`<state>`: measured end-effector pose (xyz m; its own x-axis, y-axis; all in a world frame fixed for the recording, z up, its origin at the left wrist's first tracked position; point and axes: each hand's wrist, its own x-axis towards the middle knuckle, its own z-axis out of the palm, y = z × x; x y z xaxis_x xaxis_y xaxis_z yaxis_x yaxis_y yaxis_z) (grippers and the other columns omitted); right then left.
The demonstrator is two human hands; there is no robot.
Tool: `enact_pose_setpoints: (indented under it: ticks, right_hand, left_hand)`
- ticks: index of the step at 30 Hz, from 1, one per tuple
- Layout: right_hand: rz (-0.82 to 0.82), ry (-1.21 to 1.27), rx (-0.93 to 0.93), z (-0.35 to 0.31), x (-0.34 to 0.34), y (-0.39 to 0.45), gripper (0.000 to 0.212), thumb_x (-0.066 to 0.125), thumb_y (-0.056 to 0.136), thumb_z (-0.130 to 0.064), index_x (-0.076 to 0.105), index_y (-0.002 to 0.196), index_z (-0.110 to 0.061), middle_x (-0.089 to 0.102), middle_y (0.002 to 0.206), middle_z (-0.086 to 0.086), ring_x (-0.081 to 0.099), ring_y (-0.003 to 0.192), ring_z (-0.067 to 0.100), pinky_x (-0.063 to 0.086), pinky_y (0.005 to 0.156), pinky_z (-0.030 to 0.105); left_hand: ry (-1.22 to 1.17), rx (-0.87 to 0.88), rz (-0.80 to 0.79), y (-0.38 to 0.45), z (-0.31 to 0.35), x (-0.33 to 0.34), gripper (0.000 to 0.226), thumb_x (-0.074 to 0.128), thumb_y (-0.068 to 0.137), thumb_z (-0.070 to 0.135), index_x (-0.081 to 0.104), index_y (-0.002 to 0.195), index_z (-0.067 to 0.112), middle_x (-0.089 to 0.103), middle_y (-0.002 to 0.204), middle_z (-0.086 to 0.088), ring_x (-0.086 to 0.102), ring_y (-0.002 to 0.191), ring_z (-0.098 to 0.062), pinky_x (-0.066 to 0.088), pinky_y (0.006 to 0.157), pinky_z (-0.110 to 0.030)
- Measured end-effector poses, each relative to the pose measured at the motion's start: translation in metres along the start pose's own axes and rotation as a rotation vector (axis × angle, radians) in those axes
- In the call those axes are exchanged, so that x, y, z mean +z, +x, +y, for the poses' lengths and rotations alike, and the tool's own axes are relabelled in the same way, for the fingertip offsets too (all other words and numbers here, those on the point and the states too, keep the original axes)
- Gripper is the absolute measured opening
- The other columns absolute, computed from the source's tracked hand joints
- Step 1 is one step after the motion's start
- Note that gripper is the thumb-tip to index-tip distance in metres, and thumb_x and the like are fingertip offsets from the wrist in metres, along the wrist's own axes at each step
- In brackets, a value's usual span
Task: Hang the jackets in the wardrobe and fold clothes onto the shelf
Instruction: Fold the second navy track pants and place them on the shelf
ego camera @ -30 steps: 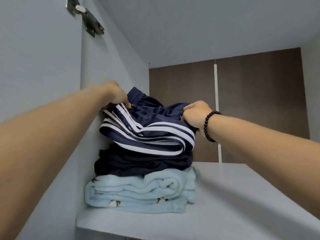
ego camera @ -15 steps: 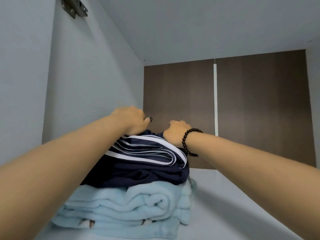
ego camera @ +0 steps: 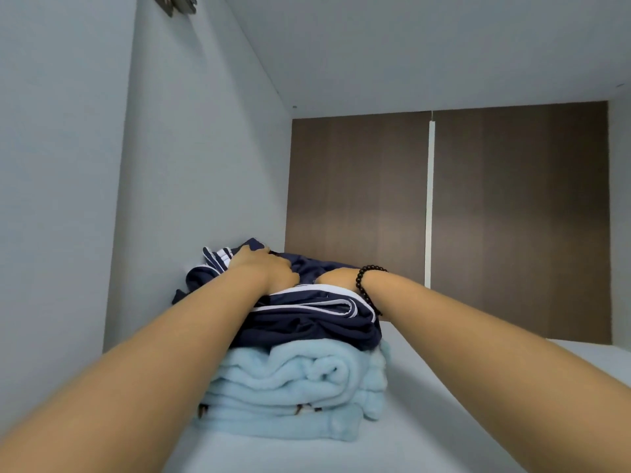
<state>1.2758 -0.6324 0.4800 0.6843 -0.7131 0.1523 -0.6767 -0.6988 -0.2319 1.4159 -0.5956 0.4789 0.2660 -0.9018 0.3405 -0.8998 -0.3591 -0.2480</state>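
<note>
Pressing left hand [ego camera: 264, 271] on the striped navy garment [ego camera: 307, 308] atop the light-blue fleece [ego camera: 293, 387], shelf's [ego camera: 426, 421] left corner, likely seating it; fingers' curl unclear. Right hand [ego camera: 336, 281] mostly hidden.

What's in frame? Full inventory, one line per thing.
striped garment: 1, navy with white stripes, folded on top of the stack
dark garment: 1, navy, under the striped one
fleece: 1, light blue, folded at the bottom of the stack
shelf: 1, pale grey, under the stack
back panel: 1, brown, rear of the wardrobe
hinge: 1, metal, top left
bracelet: 1, black beads, right wrist
left hand: on the striped garment, grip unclear
right hand: mostly hidden behind the fabric
</note>
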Motion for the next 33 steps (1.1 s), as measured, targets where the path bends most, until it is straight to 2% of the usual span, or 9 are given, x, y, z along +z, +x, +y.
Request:
enact_pose_setpoints:
  ticks: [5, 8, 13, 17, 19, 21, 23, 27, 33]
  right_hand:
    - [0.204, -0.102, 0.033, 0.006, -0.003, -0.027, 0.017, 0.045, 0.097, -0.019, 0.054, 0.085, -0.011, 0.049, 0.079, 0.003, 0.046, 0.076, 0.018, 0.034, 0.056, 0.023]
    - [0.341, -0.037, 0.104, 0.006, 0.003, -0.051, 0.023, 0.038, 0.098, -0.014, 0.048, 0.078, -0.011, 0.056, 0.085, 0.009, 0.051, 0.075, 0.021, 0.035, 0.06, 0.028]
    - [0.512, 0.159, 0.076, -0.001, 0.025, -0.093, 0.041, 0.03, 0.099, -0.022, 0.031, 0.059, -0.015, 0.038, 0.061, 0.001, 0.035, 0.057, 0.016, 0.023, 0.05, 0.028]
    - [0.533, 0.256, 0.067, -0.014, 0.04, -0.122, 0.027, 0.04, 0.095, -0.024, 0.031, 0.07, -0.018, 0.041, 0.078, 0.001, 0.039, 0.075, 0.022, 0.026, 0.055, 0.029]
    - [0.505, 0.296, 0.074, -0.021, 0.05, -0.138, 0.012, 0.044, 0.093, -0.024, 0.037, 0.089, -0.015, 0.048, 0.1, 0.009, 0.042, 0.084, 0.023, 0.033, 0.067, 0.028]
    - [0.494, 0.325, 0.066, -0.026, 0.062, -0.156, 0.028, 0.047, 0.092, -0.023, 0.04, 0.117, -0.012, 0.05, 0.118, 0.014, 0.049, 0.09, 0.025, 0.039, 0.074, 0.031]
    - [0.479, 0.341, 0.073, -0.031, 0.072, -0.175, 0.046, 0.049, 0.092, -0.023, 0.034, 0.134, -0.013, 0.046, 0.13, 0.014, 0.051, 0.103, 0.026, 0.044, 0.085, 0.033]
    - [0.417, 0.31, 0.096, -0.034, 0.097, -0.212, 0.058, 0.052, 0.091, -0.022, 0.026, 0.142, -0.015, 0.035, 0.145, 0.011, 0.041, 0.126, 0.029, 0.04, 0.103, 0.037]
    - [0.387, 0.088, 0.114, -0.037, 0.115, -0.261, 0.057, 0.05, 0.09, -0.025, 0.029, 0.141, -0.009, 0.034, 0.144, 0.011, 0.028, 0.133, 0.028, 0.032, 0.106, 0.036]
  left_hand:
    - [-0.142, 0.055, 0.074, -0.025, -0.004, -0.007, 0.048, 0.019, 0.102, 0.038, 0.05, 0.136, 0.024, 0.049, 0.145, 0.002, 0.046, 0.129, -0.024, 0.036, 0.097, -0.038]
    - [-0.161, 0.093, 0.113, -0.043, -0.006, -0.007, 0.045, 0.018, 0.101, 0.034, 0.056, 0.123, 0.021, 0.054, 0.138, 0.001, 0.052, 0.119, -0.025, 0.034, 0.085, -0.036]
    - [-0.227, 0.111, 0.211, -0.084, -0.002, -0.006, 0.039, 0.014, 0.103, 0.028, 0.048, 0.09, 0.014, 0.062, 0.118, -0.008, 0.048, 0.093, -0.024, 0.032, 0.101, -0.038]
    - [-0.289, 0.144, 0.385, -0.124, -0.005, 0.004, 0.03, 0.024, 0.104, 0.029, 0.045, 0.089, 0.015, 0.064, 0.108, -0.008, 0.051, 0.087, -0.024, 0.04, 0.088, -0.037]
    - [-0.355, 0.157, 0.413, -0.145, -0.007, 0.012, 0.034, 0.03, 0.102, 0.034, 0.054, 0.113, 0.012, 0.062, 0.122, -0.008, 0.057, 0.103, -0.026, 0.044, 0.09, -0.038]
    - [-0.397, 0.157, 0.402, -0.167, -0.008, 0.019, 0.046, 0.033, 0.102, 0.036, 0.042, 0.141, 0.014, 0.051, 0.141, -0.008, 0.052, 0.122, -0.028, 0.043, 0.098, -0.037]
    - [-0.423, 0.144, 0.374, -0.188, -0.008, 0.024, 0.055, 0.034, 0.101, 0.037, 0.025, 0.152, 0.015, 0.039, 0.152, -0.007, 0.044, 0.132, -0.027, 0.04, 0.099, -0.038]
    - [-0.446, 0.126, 0.312, -0.222, -0.005, 0.03, 0.061, 0.034, 0.101, 0.039, 0.017, 0.154, 0.015, 0.032, 0.156, -0.008, 0.037, 0.138, -0.026, 0.036, 0.105, -0.038]
    - [-0.395, 0.06, 0.204, -0.277, -0.006, 0.026, 0.061, 0.032, 0.101, 0.045, 0.017, 0.154, 0.017, 0.03, 0.157, -0.006, 0.036, 0.139, -0.026, 0.036, 0.106, -0.041]
